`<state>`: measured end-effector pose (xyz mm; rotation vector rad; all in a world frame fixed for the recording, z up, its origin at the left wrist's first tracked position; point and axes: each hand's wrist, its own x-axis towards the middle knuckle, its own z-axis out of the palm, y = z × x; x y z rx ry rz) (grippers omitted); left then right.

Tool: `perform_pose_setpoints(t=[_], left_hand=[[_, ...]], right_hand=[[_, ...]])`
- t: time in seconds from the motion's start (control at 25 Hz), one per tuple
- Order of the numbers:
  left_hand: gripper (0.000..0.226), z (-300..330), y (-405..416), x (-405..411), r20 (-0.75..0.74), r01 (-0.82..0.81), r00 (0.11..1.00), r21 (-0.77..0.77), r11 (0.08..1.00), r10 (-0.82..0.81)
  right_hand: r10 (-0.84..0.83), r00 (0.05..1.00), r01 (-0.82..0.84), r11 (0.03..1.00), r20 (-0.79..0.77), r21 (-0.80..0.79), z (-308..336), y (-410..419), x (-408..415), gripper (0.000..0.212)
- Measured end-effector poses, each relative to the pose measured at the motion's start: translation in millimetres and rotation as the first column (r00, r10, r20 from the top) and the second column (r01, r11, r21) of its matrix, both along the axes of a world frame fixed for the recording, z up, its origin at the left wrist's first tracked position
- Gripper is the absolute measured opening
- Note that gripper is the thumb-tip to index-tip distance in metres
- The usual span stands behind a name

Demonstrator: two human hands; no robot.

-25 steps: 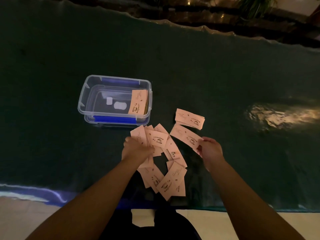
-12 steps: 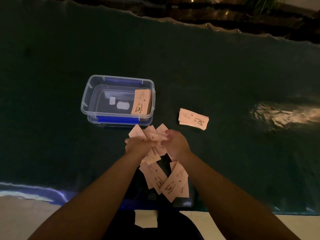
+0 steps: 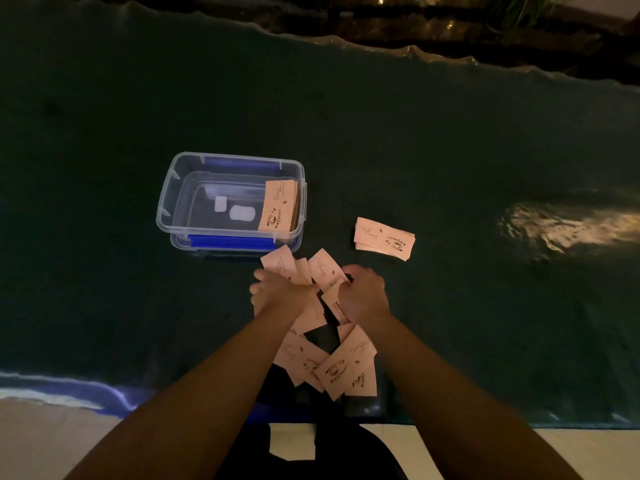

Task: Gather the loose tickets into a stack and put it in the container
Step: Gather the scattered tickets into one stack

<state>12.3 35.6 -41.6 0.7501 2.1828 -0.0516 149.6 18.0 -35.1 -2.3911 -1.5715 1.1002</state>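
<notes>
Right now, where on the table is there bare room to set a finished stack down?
Free: dark cloth left of the clear container, and the wide stretch right of the small stack. Crowded: in front of the container, where the left hand and right hand gather the loose tickets.

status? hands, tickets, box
Left hand and right hand both on the loose tickets, bunching them. Small stack lies apart, right of them. Box open, some tickets inside. Nothing in the way.
</notes>
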Motion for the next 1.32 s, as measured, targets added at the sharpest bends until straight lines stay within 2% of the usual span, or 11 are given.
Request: perform_pose_setpoints(t=[0.12, 0.24, 0.4, 0.52, 0.68, 0.76, 0.92, 1.12, 1.2, 1.32], left_hand=[[0.122, -5, -2, 12, -0.098, 0.116, 0.989, 0.024, 0.993, -0.113], [0.107, -10, -4, 23, -0.18, 0.226, 0.962, 0.087, 0.97, -0.208], [0.107, -14, -3, 23, -0.1, 0.218, 0.973, 0.106, 0.97, -0.208], [0.105, -18, -2, 19, -0.102, 0.224, 0.972, 0.111, 0.968, -0.213], [0.101, -24, -4, 18, -0.147, 0.264, 0.958, 0.133, 0.955, -0.245], [0.094, -26, -4, 16, -0.144, 0.251, 0.962, 0.141, 0.958, -0.231], [0.095, -25, -1, 15, -0.121, 0.172, 0.98, 0.111, 0.979, -0.158], [0.103, -26, -4, 25, -0.104, 0.155, 0.984, 0.114, 0.981, -0.144], [0.103, -23, -2, 32, -0.055, 0.077, 0.996, 0.088, 0.993, -0.072], [0.099, -19, 0, 43, -0.023, -0.018, 1.0, 0.073, 0.997, 0.019]], right_hand=[[0.031, 0.995, -0.024, 0.996, 0.091, -0.084, 1, 8, 12, 0.052], [0.027, 0.999, -0.023, 0.996, 0.045, -0.087, -1, 10, 10, 0.066], [0.032, 0.998, -0.04, 0.991, -0.063, -0.129, 2, 11, 17, 0.076], [0.102, 0.992, -0.115, 0.967, -0.068, -0.227, 5, 1, 29, 0.083], [0.011, 0.995, -0.033, 0.97, -0.094, -0.24, 0, -8, 36, 0.065], [0.0, 0.99, -0.029, 0.979, -0.141, -0.2, -2, -4, 34, 0.054], [-0.021, 0.993, 0.004, 0.989, -0.12, -0.145, -6, 9, 28, 0.039], [-0.049, 0.993, 0.036, 0.993, -0.109, -0.113, -9, 13, 21, 0.042], [-0.085, 0.989, 0.072, 0.992, -0.123, -0.107, -12, 11, 16, 0.042], [-0.095, 0.989, 0.083, 0.991, -0.112, -0.103, -16, 7, 7, 0.03]])
